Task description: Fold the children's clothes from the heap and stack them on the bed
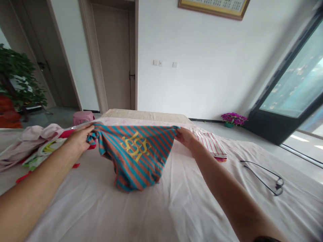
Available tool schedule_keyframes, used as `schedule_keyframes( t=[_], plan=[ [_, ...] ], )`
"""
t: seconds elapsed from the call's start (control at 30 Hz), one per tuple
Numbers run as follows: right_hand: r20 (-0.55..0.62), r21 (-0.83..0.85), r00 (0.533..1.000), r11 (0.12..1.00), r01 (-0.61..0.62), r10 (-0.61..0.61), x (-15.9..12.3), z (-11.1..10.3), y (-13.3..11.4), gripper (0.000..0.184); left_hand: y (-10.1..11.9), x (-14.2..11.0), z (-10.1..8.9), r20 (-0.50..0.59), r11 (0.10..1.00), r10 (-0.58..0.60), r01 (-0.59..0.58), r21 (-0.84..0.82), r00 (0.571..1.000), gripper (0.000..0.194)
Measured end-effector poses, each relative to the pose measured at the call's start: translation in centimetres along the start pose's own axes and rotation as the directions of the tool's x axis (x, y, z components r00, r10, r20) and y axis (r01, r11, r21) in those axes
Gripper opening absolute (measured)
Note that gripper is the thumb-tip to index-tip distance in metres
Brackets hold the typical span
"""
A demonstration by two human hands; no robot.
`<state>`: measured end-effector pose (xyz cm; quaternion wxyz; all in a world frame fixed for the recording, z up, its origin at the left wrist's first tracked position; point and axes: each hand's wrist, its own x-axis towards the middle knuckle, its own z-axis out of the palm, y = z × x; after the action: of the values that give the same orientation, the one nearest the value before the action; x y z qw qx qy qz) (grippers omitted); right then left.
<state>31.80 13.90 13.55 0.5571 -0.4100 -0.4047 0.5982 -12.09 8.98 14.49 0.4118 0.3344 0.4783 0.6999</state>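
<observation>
A teal and brown striped shirt [148,164] with a yellow letter print hangs stretched between my two hands over the bed-like surface. My left hand [84,136] grips a bunched corner of it at the left. At the opposite corner, my right hand [184,136] has its fingers closed on the cloth. The shirt's top edge is pulled nearly straight, and its lower part droops in folds close to the pale sheet [151,215]. Whether the lowest fold touches the sheet I cannot tell.
Loose clothes [37,137] in pink, white, green and red lie in a heap at the left. Folded striped cloth [210,143] is stacked at the right, with black-framed glasses [275,183] nearer me. Beyond the surface stand a pink stool [83,116] and purple flowers [233,118].
</observation>
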Motion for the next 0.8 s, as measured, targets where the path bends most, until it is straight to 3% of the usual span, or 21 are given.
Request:
schedule_keyframes(
  t=[0.1, 0.17, 0.23, 0.27, 0.33, 0.37, 0.4, 0.43, 0.5, 0.53, 0.6, 0.67, 0.73, 0.8],
  plan=[
    [0.029, 0.153, 0.958, 0.948, 0.279, -0.287, 2.3, 1.8, -3.7, 0.011, 4.9, 1.5, 2.0, -0.005, 0.983, 0.180, -0.180, -0.044, 0.984, 0.033],
    [0.061, 0.229, 0.901, 0.884, 0.407, -0.430, 3.2, 2.1, -5.5, 0.013, 7.5, 1.2, 2.4, 0.113, 0.904, 0.427, -0.418, -0.090, 0.897, 0.042],
    [0.066, 0.223, 0.886, 0.872, 0.435, -0.459, 3.7, 1.5, -5.7, 0.018, 8.3, -0.2, 1.9, 0.211, 0.842, 0.536, -0.536, -0.061, 0.818, 0.045],
    [0.037, 0.187, 0.899, 0.887, 0.423, -0.437, 3.8, 0.8, -5.2, 0.020, 7.7, -1.1, 1.3, 0.250, 0.841, 0.525, -0.541, -0.004, 0.814, 0.044],
    [-0.110, 0.050, 0.935, 0.937, 0.345, -0.338, 3.9, -0.9, -2.9, 0.020, 5.0, -3.3, -0.3, 0.372, 0.868, 0.368, -0.459, 0.192, 0.852, 0.040],
    [-0.224, -0.050, 0.936, 0.963, 0.266, -0.270, 3.7, -1.8, -1.4, 0.020, 3.0, -4.4, -1.1, 0.452, 0.858, 0.236, -0.403, 0.319, 0.860, 0.039],
    [-0.347, -0.164, 0.915, 0.974, 0.156, -0.205, 3.5, -2.7, 0.1, 0.018, 0.8, -5.6, -1.9, 0.538, 0.826, 0.065, -0.348, 0.444, 0.841, 0.038],
    [-0.398, -0.205, 0.901, 0.974, 0.095, -0.171, 3.2, -3.5, 1.7, 0.018, -1.4, -6.6, -2.5, 0.599, 0.778, -0.100, -0.313, 0.545, 0.795, 0.034],
    [-0.423, -0.256, 0.895, 0.966, 0.033, -0.142, 2.4, -4.6, 4.3, 0.017, -5.3, -8.5, -3.6, 0.629, 0.657, -0.270, -0.339, 0.674, 0.729, 0.032],
    [-0.409, -0.276, 0.902, 0.961, 0.022, -0.138, 1.9, -4.9, 5.4, 0.017, -6.8, -9.2, -4.0, 0.646, 0.601, -0.289, -0.392, 0.697, 0.706, 0.035],
    [-0.344, -0.314, 0.931, 0.949, 0.012, -0.125, 0.8, -4.9, 6.8, 0.018, -8.6, -10.0, -4.7, 0.652, 0.497, -0.272, -0.477, 0.725, 0.708, 0.047],
    [-0.149, -0.444, 0.982, 0.895, 0.040, -0.118, -0.2, -4.6, 7.8, 0.023, -9.2, -10.1, -5.7, 0.655, 0.400, -0.226, -0.545, 0.737, 0.721, 0.059],
    [0.129, -0.654, 0.987, 0.739, 0.161, -0.100, -1.2, -4.3, 8.5, 0.036, -9.5, -9.8, -6.7, 0.651, 0.309, -0.178, -0.586, 0.749, 0.738, 0.059],
    [0.321, -0.831, 0.945, 0.459, 0.314, -0.066, -2.1, -4.0, 8.9, 0.056, -9.8, -9.3, -7.5, 0.637, 0.225, -0.139, -0.602, 0.766, 0.758, 0.049]
  ],
)
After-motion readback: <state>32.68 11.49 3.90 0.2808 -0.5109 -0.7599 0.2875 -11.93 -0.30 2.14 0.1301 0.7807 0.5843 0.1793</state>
